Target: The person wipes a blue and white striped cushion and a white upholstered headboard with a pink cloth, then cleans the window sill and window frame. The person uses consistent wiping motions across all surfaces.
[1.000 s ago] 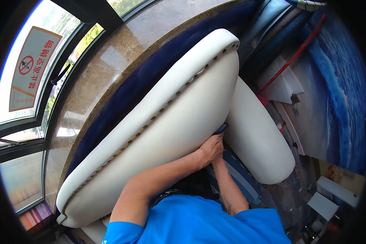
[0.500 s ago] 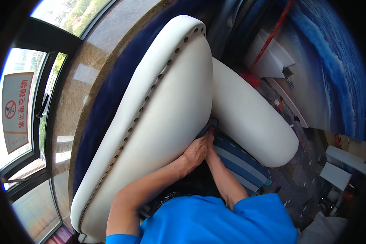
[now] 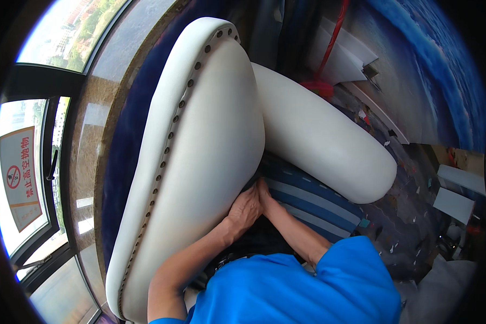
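A large white padded piece of furniture (image 3: 200, 135), smooth like leather and edged with a row of dark studs, stands tilted in front of me. A rounded white padded arm (image 3: 324, 135) juts out from it to the right. My left hand (image 3: 244, 209) and my right hand (image 3: 263, 197) are pressed together at the lower right edge of the big white panel. Both are closed, fingertips tucked out of sight beside dark blue fabric, so what they grip cannot be made out. Blue and grey striped fabric (image 3: 308, 197) lies just right of my hands, under the white arm.
A window (image 3: 24, 178) with a sign stands at the left, beside a stone-like sill (image 3: 94, 129). Dark blue cloth (image 3: 129, 119) lies behind the furniture. A red pole (image 3: 332, 43), white boards (image 3: 345, 56) and scrap-littered floor (image 3: 402, 216) are at the right.
My view has shifted, so the furniture's upper part sits further left. Both hands remain together at the panel's lower edge; less of the dark blue material shows at the fingertips.
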